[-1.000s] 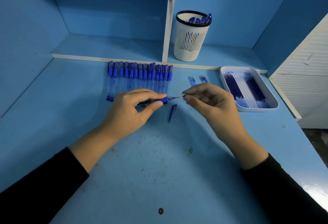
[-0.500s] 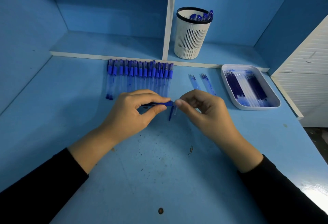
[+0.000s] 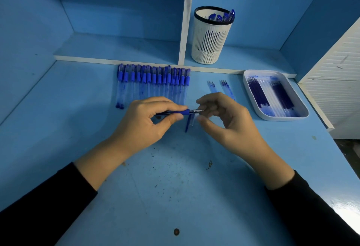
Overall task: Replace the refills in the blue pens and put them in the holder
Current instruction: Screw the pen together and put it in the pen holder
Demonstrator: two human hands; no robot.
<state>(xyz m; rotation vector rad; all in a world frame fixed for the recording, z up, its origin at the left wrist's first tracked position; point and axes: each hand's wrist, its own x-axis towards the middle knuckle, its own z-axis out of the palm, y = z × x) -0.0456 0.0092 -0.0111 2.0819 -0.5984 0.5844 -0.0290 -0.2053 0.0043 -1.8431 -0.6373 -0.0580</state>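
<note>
Blue pens [image 3: 153, 82] lie capped in a row across the desk [image 3: 175, 187], upper centre of frame, barrels side by side.

White tray [image 3: 251, 97], right of frame: refills [image 3: 259, 91] inside, some dark, some pale. I cannot tell spent from fresh.

Holder [image 3: 211, 39], on the shelf at top centre, upright, a few pens already standing in it.

Left hand [image 3: 144, 124], centre: thumb and fingers pinching one pen [image 3: 179, 112] by its blue grip, barrel level, tip pointing to frame right.

Right hand [image 3: 228, 121], just right of it: thumb and forefinger parted, the pen's metal tip between them. I see no closed pinch.

Two loose refills [image 3: 220, 87] lie on the desk between the row and the tray.

Cap [image 3: 188, 124] lies on the desk directly below the held pen.

My reading: the held pen is mid-reassembly, with capping and the holder to follow.

Risks:
- The tip section is small. A loose pinch could drop it, and it may roll out of sight.
- The cap is close under both hands, so a wrist sweep could knock it away.
- The loose refills sit near the tray, so old and new could get mixed.
- Ink could smear from the bare tip onto my fingers.
</note>
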